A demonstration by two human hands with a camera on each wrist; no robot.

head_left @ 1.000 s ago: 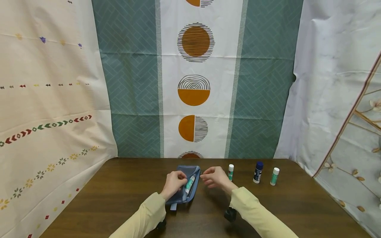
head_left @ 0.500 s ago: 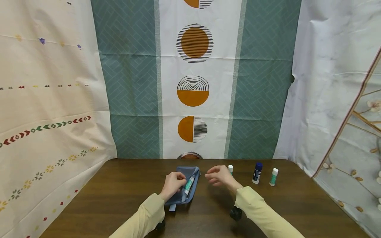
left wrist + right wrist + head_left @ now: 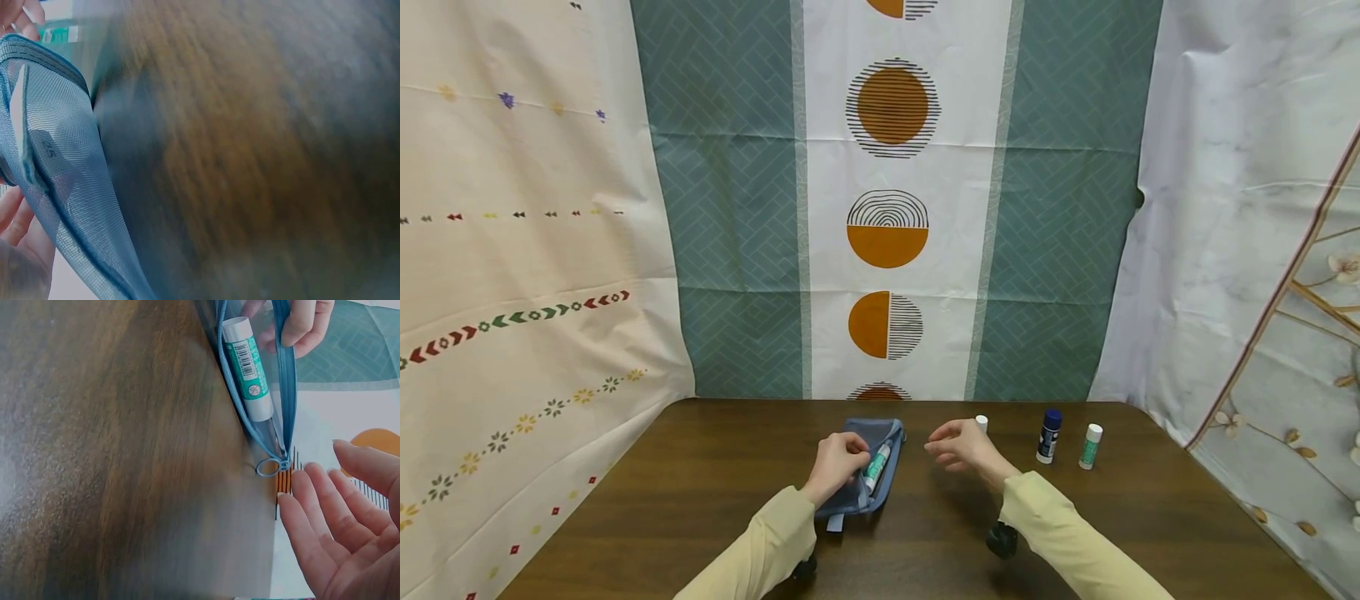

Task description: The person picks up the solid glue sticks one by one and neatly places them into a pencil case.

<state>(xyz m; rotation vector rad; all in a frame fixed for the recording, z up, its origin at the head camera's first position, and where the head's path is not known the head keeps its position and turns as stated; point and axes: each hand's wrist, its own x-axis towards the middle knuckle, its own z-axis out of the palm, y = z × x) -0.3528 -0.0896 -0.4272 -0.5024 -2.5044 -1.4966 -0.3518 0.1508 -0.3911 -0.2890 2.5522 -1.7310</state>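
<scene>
"What does each grip hold, from where I sit?"
"I see the left hand (image 3: 837,463) pinching the left edge of the pouch (image 3: 871,429); the right hand (image 3: 966,448), fingers loose, holds nothing, right of it."
"And the glue stick (image 3: 877,467)?"
"Inside the pouch. I'd draw that edge gently left so the mouth gapes."

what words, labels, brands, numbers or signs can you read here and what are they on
"A5", apparently: small print on the pouch, blurred and turned, so not certain
Stick in the pouch: barcode and round sign; lettering too small
Blue-capped stick: too small
Far-right stick: too small
Partly hidden stick: only white cap shows
</scene>
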